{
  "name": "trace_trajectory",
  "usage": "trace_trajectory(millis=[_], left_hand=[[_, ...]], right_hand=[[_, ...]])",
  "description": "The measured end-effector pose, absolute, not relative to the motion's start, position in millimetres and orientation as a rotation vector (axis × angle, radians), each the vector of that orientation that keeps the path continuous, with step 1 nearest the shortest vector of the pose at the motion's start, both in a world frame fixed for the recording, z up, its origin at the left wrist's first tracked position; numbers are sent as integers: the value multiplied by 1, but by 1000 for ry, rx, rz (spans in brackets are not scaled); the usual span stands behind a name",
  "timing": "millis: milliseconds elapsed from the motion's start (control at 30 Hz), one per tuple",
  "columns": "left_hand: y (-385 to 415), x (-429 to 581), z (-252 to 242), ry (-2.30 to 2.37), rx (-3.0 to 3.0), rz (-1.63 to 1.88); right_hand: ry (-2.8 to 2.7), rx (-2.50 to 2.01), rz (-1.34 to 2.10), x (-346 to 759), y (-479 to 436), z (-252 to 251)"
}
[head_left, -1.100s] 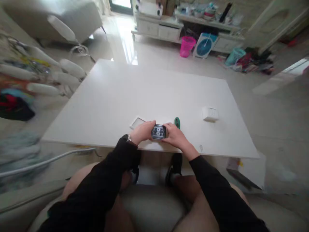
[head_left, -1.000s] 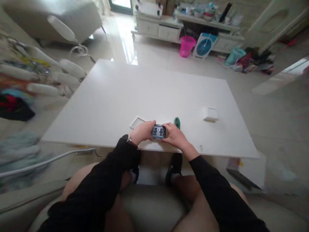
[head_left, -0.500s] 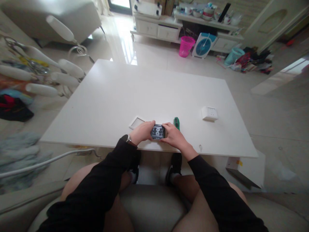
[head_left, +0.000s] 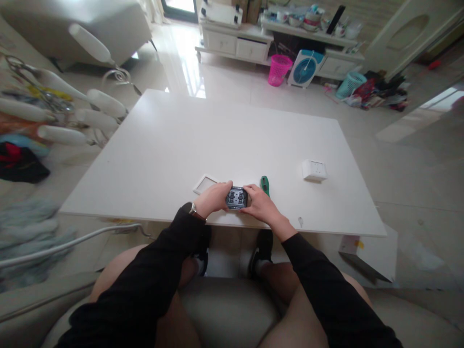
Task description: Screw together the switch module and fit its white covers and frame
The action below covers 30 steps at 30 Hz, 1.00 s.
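Both hands grip a small dark socket module (head_left: 237, 198) with grey metal contacts, just above the near edge of the white table (head_left: 224, 140). My left hand (head_left: 214, 197) closes on its left end, and my right hand (head_left: 261, 204) closes on its right end. A white frame plate (head_left: 205, 183) lies just left of my left hand. A green-handled screwdriver (head_left: 265, 185) lies right behind my right hand. A whole white wall socket (head_left: 314, 170) sits further right on the table.
A small screw (head_left: 300, 222) lies near the table's front edge on the right. A drying rack with clothes (head_left: 54, 111) stands to the left. A pink bin (head_left: 278, 69), a blue fan (head_left: 302, 69) and a white cabinet (head_left: 235, 43) stand beyond the table.
Nothing has changed in the hands or the module; only the view has shifted very slightly.
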<state>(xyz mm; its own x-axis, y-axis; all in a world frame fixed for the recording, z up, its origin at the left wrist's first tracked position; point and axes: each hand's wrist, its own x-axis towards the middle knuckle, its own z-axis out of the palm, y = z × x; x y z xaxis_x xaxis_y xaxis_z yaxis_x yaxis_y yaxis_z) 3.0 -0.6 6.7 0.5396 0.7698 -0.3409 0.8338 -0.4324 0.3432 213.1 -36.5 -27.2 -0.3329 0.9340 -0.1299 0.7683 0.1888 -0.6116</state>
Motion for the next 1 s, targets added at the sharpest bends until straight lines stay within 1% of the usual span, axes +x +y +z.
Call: trace_trajectory(millis=[667,933,1000], left_hand=[[-2,4,8,1292,2298,-170],[9,-12,4,1287,2154,-79],[16,-24,4,1361,2149,-39]], right_hand=[[-2189,-1614,873,212,-36,-28],[-2228,-1686,831,214,-37,-22],[-2200,-1701,801,216,-36,-18]])
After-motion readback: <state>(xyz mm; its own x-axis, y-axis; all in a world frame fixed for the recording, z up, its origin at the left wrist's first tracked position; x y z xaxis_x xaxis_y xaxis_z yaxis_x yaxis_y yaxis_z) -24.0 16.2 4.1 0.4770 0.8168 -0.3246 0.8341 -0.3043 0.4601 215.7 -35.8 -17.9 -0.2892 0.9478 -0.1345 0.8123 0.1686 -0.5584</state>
